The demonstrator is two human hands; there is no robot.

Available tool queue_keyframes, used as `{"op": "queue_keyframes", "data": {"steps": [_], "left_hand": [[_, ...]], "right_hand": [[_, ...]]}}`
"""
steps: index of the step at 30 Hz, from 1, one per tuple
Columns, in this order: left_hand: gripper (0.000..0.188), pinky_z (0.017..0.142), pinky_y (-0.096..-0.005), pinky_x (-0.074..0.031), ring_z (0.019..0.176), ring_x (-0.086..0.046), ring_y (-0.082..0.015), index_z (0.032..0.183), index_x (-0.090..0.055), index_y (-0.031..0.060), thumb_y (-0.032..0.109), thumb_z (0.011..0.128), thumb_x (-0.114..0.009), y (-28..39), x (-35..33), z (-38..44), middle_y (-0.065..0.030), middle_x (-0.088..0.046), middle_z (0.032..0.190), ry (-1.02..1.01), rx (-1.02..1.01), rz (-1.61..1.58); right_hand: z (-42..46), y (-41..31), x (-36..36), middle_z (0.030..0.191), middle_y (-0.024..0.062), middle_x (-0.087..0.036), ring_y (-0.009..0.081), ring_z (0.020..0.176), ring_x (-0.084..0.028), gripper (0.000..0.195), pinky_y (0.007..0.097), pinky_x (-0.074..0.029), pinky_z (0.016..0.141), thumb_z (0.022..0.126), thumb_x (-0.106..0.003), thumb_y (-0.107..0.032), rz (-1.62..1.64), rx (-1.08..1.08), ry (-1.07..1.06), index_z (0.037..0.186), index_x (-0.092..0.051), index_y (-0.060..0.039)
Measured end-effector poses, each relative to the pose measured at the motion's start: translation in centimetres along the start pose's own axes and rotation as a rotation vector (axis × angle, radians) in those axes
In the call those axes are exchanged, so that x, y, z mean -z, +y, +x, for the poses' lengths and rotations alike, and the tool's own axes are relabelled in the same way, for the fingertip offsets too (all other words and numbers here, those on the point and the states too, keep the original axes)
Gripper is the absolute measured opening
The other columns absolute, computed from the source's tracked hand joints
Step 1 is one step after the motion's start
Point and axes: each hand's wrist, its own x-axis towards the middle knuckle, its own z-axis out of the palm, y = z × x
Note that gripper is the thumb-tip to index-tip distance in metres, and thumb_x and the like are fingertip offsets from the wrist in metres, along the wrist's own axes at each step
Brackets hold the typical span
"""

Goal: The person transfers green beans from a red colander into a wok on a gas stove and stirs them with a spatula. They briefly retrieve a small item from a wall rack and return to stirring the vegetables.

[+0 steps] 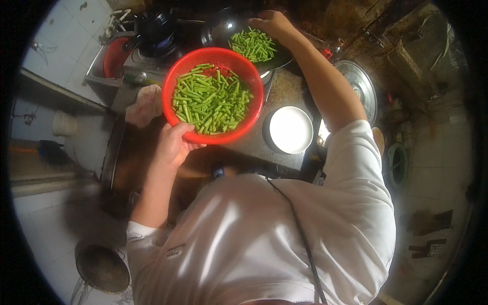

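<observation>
Cut green beans fill much of a red plastic colander. My left hand grips its near left rim, thumb inside and fingers beneath. Beyond the colander, more cut green beans lie in a dark wok. My right hand is over the wok's far side, above those beans; its fingertips are blurred and partly hidden, so whether it holds anything cannot be told. A round white dish rests on the metal counter, to the right of the colander.
A stained cloth lies left of the colander. Farther left stands a sink with a red basin, beside a black pot. A large round metal lid is beyond my right forearm. Another pan sits low at the left.
</observation>
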Motion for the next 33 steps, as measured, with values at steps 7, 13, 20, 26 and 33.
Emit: {"op": "queue_keyframes", "data": {"steps": [7, 13, 20, 26, 33], "left_hand": [[0.030, 0.061, -0.0400, -0.058, 0.079, -0.067, -0.0279, 0.117, -0.052, -0.0007, 0.004, 0.087, -0.050, -0.4, -1.3, 0.6, -0.0165, -0.063, 0.102, 0.046, -0.039, -0.012], [0.028, 0.061, -0.0399, -0.058, 0.077, -0.067, -0.0278, 0.114, -0.053, -0.0008, 0.003, 0.086, -0.050, 0.0, -3.6, 0.3, -0.0162, -0.063, 0.100, 0.022, -0.066, -0.001], [0.028, 0.061, -0.0403, -0.058, 0.076, -0.066, -0.0284, 0.113, -0.053, -0.0011, 0.004, 0.085, -0.051, -0.2, -4.1, 0.1, -0.0158, -0.063, 0.098, -0.011, 0.005, 0.004], [0.030, 0.062, -0.0416, -0.059, 0.079, -0.067, -0.0289, 0.114, -0.053, -0.0007, 0.003, 0.085, -0.050, -0.1, -3.5, -0.2, -0.0155, -0.063, 0.099, -0.049, 0.053, -0.031], [0.030, 0.063, -0.0416, -0.059, 0.081, -0.067, -0.0282, 0.114, -0.056, 0.0009, 0.004, 0.085, -0.051, 0.3, -4.1, -0.9, -0.0146, -0.065, 0.100, -0.033, 0.043, -0.009]], "right_hand": [[-16.6, -8.8, -0.1, 0.148, 0.0215, -0.035, 0.0412, 0.131, -0.044, 0.083, 0.0468, -0.043, 0.105, 0.074, -0.076, -0.046, -0.256, 0.760, -0.335, 0.145, -0.044, -0.0158], [-19.7, -9.6, -2.0, 0.157, 0.0195, -0.018, 0.0425, 0.138, -0.035, 0.095, 0.0508, -0.038, 0.110, 0.071, -0.077, -0.040, -0.559, 0.552, -0.537, 0.152, -0.031, -0.0184], [-20.1, -9.4, -2.3, 0.155, 0.0161, -0.028, 0.0429, 0.140, -0.031, 0.092, 0.0557, -0.038, 0.107, 0.072, -0.073, -0.047, -0.641, 0.438, -0.628, 0.151, -0.034, -0.0226], [-21.2, -10.1, -2.7, 0.155, 0.0213, -0.026, 0.0477, 0.135, -0.037, 0.089, 0.0526, -0.046, 0.101, 0.072, -0.077, -0.036, -0.783, 0.490, -0.471, 0.150, -0.036, -0.0194], [-21.4, -9.7, -4.0, 0.148, 0.0232, -0.035, 0.0465, 0.125, -0.047, 0.083, 0.0485, -0.053, 0.091, 0.075, -0.075, -0.027, -0.827, 0.505, -0.351, 0.148, -0.037, -0.0188]]}}
